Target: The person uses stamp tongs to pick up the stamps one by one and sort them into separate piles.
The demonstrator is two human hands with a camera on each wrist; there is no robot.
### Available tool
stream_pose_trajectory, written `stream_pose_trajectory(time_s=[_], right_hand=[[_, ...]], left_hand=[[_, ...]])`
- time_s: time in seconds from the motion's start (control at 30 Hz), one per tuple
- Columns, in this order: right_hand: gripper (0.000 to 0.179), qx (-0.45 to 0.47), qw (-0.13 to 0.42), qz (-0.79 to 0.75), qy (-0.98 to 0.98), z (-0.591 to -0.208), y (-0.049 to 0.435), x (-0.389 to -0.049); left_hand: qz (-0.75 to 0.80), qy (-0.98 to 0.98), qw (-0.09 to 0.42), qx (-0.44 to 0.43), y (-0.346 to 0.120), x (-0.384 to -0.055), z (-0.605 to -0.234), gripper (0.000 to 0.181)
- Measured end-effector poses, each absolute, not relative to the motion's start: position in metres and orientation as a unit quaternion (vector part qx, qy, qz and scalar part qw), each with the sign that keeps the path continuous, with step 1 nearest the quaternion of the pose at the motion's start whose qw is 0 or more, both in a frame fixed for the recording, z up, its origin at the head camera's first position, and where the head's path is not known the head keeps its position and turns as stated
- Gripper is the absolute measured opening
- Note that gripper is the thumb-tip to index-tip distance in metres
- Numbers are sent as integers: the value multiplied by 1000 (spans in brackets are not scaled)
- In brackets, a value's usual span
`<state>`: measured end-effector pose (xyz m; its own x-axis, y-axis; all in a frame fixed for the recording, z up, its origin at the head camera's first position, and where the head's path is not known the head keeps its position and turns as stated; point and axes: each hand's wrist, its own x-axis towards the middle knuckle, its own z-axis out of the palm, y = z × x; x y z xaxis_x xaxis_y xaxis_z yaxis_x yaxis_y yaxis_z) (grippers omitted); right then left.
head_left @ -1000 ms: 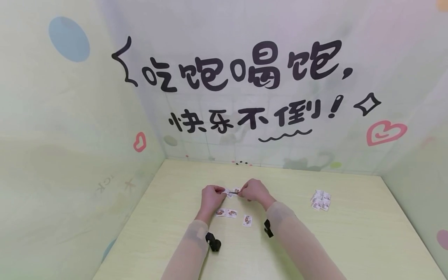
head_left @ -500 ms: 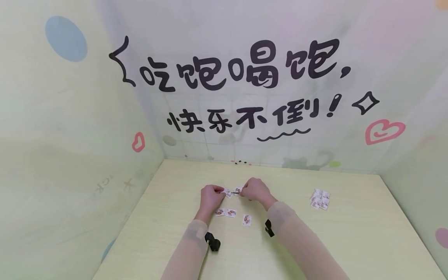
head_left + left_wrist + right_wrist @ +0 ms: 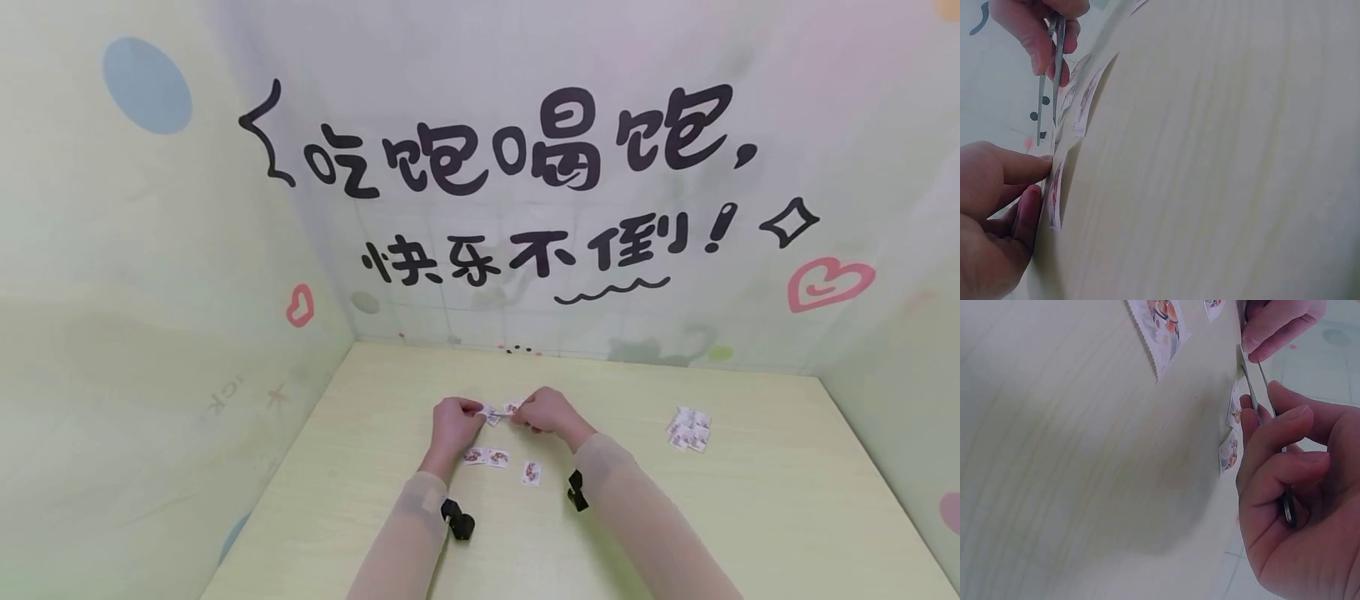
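Note:
My left hand (image 3: 453, 421) pinches a small white printed packet (image 3: 492, 416) between thumb and fingertips, low over the table. Facing it from the right, my right hand (image 3: 547, 410) grips silver tweezers (image 3: 1057, 69). Their two prongs stand apart, tips beside the left fingertips; whether they touch the packet cannot be told. A dark end of the tool shows in the palm in the right wrist view. Just behind the tweezers lies another packet (image 3: 513, 407), partly covered by the right hand. Nearer me lie more packets, one (image 3: 1159, 328) with a zigzag edge and an orange picture.
Two packets (image 3: 486, 457) lie side by side before the left hand, and a single one (image 3: 532, 473) lies nearer the right wrist. A cluster of several packets (image 3: 689, 429) sits on the table's (image 3: 765, 500) right. Printed cloth walls (image 3: 585, 325) enclose the back and sides.
Both hands stay almost in place with the packet and tweezers still held. The right hand shifts only slightly, and the head view moves a little.

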<state>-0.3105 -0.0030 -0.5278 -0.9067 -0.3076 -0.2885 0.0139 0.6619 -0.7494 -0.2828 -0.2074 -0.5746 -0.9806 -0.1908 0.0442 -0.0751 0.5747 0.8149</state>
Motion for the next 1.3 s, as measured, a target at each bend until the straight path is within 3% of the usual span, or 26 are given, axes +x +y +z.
stream_pose_trajectory(time_s=[0.4,0.63,0.87,1.07,1.3], right_hand=[[13,-72,183,-429,882,-536,-7,-311],[28,-41,174,-481,858,-533,10,-297],[24,-32,149,-506,849,-527,64,-266],[19,-7,128,-502,855,-529,128,-232],[16,32,113,-501,858,-541,166,-222]], left_hand=[[-457,-884,61,73,-206,-285,-574,15],[-489,-866,60,87,-199,-278,-568,17],[-512,-854,81,30,-147,-258,-547,17],[-514,-856,53,-21,-92,-244,-545,15],[-507,-861,27,-40,-41,-241,-561,10]])
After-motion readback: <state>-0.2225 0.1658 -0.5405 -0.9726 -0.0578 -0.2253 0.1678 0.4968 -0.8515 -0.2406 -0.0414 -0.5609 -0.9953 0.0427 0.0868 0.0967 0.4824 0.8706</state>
